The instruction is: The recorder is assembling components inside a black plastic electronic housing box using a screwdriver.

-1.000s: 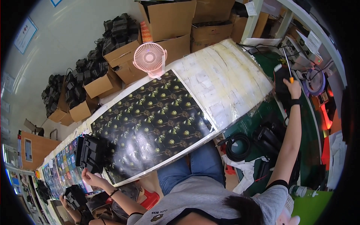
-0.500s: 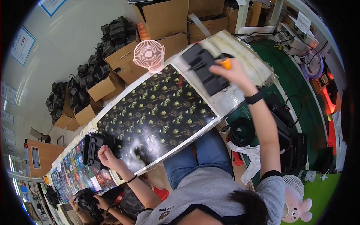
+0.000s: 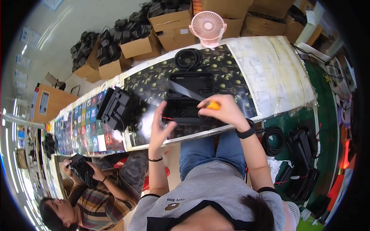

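An opened black plastic case [image 3: 191, 84] lies on the dark patterned mat [image 3: 148, 90] in front of me, its two halves spread apart. My left hand [image 3: 161, 126] is at the left edge of the near half, fingers apart, next to a short red wire [image 3: 167, 118]. In my right hand [image 3: 223, 107] is an orange-handled tool [image 3: 212, 105], held over the right side of the near half. A pale blurred streak runs from it across the case; its tip cannot be made out. Beyond the case sits a coiled black cable [image 3: 188, 59].
More black cases [image 3: 115, 107] stand at the mat's left end. A pink fan [image 3: 208, 26] is at the far edge, with cardboard boxes [image 3: 138, 48] of black units behind. At left, a co-worker [image 3: 104, 184] holds a black unit. Another cable coil [image 3: 273, 141] lies at right.
The black case has come from the table's right side to the mat before me and now lies open. My right hand followed with the orange-handled tool; my left hand moved to the case.
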`<state>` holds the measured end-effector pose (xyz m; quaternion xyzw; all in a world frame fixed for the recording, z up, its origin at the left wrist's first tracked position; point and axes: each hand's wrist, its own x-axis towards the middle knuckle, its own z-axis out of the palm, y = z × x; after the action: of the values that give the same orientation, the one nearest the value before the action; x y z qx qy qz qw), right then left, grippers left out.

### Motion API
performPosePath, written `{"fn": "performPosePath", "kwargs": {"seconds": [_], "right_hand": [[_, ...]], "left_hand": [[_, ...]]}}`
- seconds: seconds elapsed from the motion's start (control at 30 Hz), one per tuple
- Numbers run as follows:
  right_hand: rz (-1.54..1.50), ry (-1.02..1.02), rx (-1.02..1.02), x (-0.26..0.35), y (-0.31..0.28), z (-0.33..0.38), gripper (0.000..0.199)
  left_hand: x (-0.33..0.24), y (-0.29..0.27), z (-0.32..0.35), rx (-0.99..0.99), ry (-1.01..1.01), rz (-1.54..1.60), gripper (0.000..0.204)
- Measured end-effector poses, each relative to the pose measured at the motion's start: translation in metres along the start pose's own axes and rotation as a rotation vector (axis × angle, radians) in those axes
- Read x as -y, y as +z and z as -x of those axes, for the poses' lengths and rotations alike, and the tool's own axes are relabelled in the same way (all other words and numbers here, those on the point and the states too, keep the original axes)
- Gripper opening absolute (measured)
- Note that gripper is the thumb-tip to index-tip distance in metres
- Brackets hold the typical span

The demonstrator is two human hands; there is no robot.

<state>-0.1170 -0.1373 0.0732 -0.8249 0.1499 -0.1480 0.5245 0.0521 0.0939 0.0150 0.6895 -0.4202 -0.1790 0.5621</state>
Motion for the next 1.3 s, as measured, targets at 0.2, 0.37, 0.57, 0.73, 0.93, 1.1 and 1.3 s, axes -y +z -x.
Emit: {"fn": "performPosePath", "kwargs": {"seconds": [0.2, 0.37, 0.57, 0.73, 0.93, 1.1, 1.3], "right_hand": [[-0.093, 0.153, -0.526, -0.055, -0.008, 0.007, 0.036], [-0.369, 0.236, -0.489, -0.091, -0.018, 0.019, 0.041], [-0.579, 0.247, -0.502, -0.088, -0.011, 0.025, 0.048], [-0.596, 0.175, -0.503, -0.092, -0.011, 0.035, 0.048], [-0.554, 0.155, -0.485, -0.097, -0.011, 0.044, 0.046], [-0.521, 0.159, -0.478, -0.095, -0.011, 0.043, 0.042], [-0.419, 0.137, -0.469, -0.097, -0.011, 0.045, 0.042]], "left_hand": [[-0.009, 0.028, -0.005, 0.127, 0.105, -0.121, 0.077], [-0.042, 0.043, 0.002, 0.124, -0.05, -0.34, 0.074], [-0.072, 0.014, 0.008, 0.261, -0.135, -0.15, 0.046], [-0.083, 0.035, 0.003, 0.237, -0.235, 0.803, 0.043], [-0.061, 0.066, -0.016, 0.129, -0.114, 0.142, 0.033], [-0.053, 0.078, -0.036, -0.152, 0.014, -0.259, 0.027], [-0.046, 0.081, -0.037, 0.083, 0.353, -0.828, 0.029]]}}
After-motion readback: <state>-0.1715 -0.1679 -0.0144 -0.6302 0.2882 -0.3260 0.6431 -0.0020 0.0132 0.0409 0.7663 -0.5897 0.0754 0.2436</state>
